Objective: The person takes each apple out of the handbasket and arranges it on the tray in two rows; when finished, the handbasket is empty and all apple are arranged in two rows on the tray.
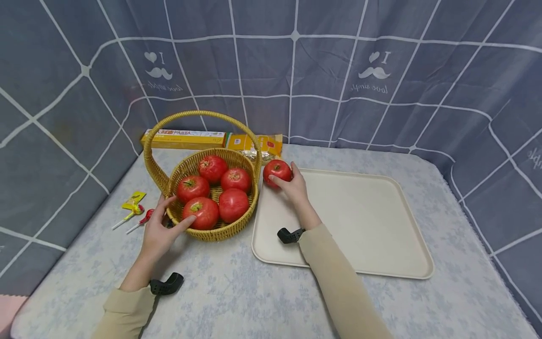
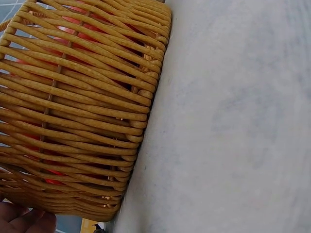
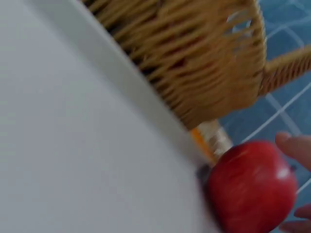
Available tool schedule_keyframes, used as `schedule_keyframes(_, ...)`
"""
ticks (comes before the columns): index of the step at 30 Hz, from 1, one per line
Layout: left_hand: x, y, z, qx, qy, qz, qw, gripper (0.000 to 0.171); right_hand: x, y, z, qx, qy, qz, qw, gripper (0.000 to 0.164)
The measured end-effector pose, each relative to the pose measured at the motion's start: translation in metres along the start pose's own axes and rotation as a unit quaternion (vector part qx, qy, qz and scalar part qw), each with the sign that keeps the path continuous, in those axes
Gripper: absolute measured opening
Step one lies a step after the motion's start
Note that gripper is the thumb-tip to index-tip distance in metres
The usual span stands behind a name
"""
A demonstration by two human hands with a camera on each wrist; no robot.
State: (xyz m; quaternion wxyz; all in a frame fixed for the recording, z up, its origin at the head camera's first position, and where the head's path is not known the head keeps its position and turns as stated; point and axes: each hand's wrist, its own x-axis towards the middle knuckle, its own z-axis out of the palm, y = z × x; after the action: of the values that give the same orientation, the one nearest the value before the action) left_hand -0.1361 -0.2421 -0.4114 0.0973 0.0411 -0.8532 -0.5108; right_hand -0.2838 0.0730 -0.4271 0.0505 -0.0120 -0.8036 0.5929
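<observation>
A wicker basket [image 1: 226, 231] with a tall hooped handle holds several red apples [image 1: 234, 205]. At its near left side, my left hand [image 1: 158, 233] grips the basket, the thumb over the rim by the nearest apple. Fingertips [image 2: 29, 221] of that hand show against the woven wall in the left wrist view. To the right of the basket, my right hand [image 1: 296, 189] holds another red apple [image 1: 277, 170] between thumb and fingers. This apple overlaps the far left corner of a cream tray [image 1: 360, 221] in the head view.
Behind the basket lie a yellow pasta box [image 1: 186, 140] and an orange packet [image 1: 268, 143]. Lollipops, one a yellow-wrapped lollipop [image 1: 134, 210] and one a red lollipop [image 1: 146, 216], lie left of the basket. A grey checked curtain [image 1: 271, 70] encloses the table.
</observation>
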Motion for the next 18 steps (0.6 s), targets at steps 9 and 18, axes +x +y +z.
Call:
schedule_keyframes(9, 0.003, 0.002, -0.001, -0.002, 0.000, 0.011, 0.9999, 0.077, -0.028, -0.067, -0.023, 0.148, 0.027, -0.203, 0.968, 0.057)
schedule_keyframes(18, 0.000, 0.000, 0.000, -0.003, -0.002, 0.001, 1.0000, 0.077, -0.064, -0.099, -0.018, 0.144, -0.136, -0.258, 0.946, 0.055)
